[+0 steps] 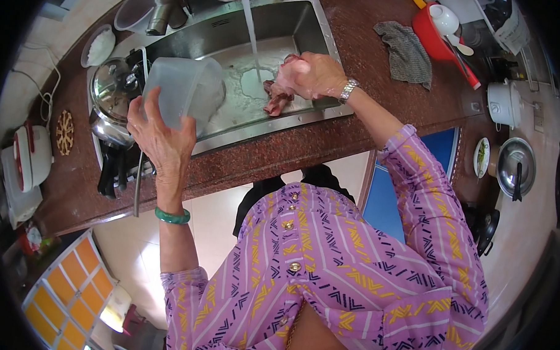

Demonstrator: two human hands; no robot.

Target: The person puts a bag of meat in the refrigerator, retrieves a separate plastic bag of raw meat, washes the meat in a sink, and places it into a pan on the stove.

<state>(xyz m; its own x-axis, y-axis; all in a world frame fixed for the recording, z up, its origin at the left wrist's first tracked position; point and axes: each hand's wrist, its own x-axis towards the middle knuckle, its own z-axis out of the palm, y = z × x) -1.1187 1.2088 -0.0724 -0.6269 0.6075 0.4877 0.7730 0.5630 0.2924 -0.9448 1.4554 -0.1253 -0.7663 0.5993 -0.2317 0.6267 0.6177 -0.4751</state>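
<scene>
Pieces of raw meat (278,101) hang from my right hand (317,75), whose fingers close around them over the steel sink (308,30). My left hand (163,136) grips a translucent plastic container (174,81), tipped on its side above the left part of the sink. The container's mouth faces right, toward the basin. A stream of water (251,33) falls between the two hands and spreads on the sink floor. Part of the meat is hidden behind my right fingers.
Left of the sink stand a lidded steel pot (112,88) and a bowl of white contents (99,47). A grey cloth (404,52) lies on the counter at right, near a red colander or pan (433,32). A white rice cooker (502,104) stands farther right.
</scene>
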